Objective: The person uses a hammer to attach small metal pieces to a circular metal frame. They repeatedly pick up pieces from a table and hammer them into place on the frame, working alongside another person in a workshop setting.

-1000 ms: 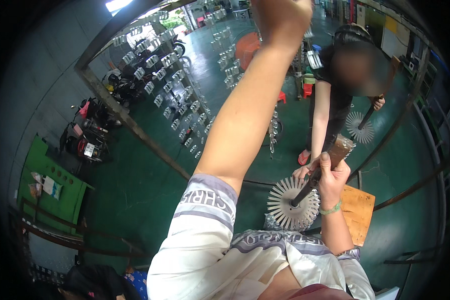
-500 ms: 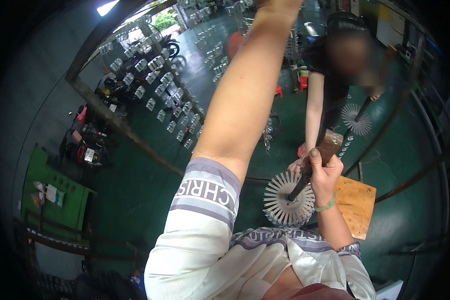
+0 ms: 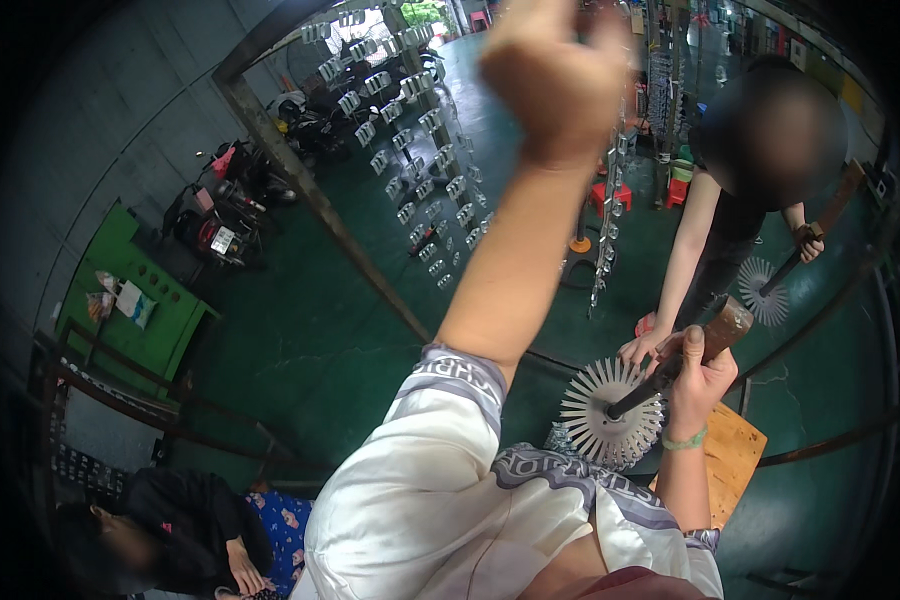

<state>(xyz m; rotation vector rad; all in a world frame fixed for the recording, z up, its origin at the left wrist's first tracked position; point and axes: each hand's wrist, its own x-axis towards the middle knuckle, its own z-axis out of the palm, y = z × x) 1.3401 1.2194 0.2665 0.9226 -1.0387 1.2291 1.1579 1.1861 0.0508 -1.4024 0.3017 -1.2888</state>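
Note:
My left arm reaches up across the middle, and my left hand [image 3: 555, 95] is blurred and cut off by the top edge. Its fingers are too smeared to read. At the right, my right hand [image 3: 700, 378] is wrapped round a dark shaft [image 3: 638, 397], thumb up, just below a rusty brown block [image 3: 727, 327] on its end. A silvery disc with radial slots [image 3: 610, 412] sits on the shaft, with more metal pieces behind it. Close to this disc is a co-worker's hand [image 3: 647, 345]; the co-worker's other hand [image 3: 810, 245] is on a second shaft carrying a similar disc [image 3: 763, 292].
Rows of small metal parts [image 3: 420, 120] hang beyond my left arm. A dark metal frame bar [image 3: 320, 205] slopes across the left. A wooden board [image 3: 738, 460] lies under my right forearm. Motorcycles [image 3: 220, 225], a green table [image 3: 135, 265] and another seated person [image 3: 200, 540] are leftward.
My view has shifted, so the scene sits differently. My left hand has come further into the picture. The right hand keeps its grip on the shaft. A seated person now shows at lower left.

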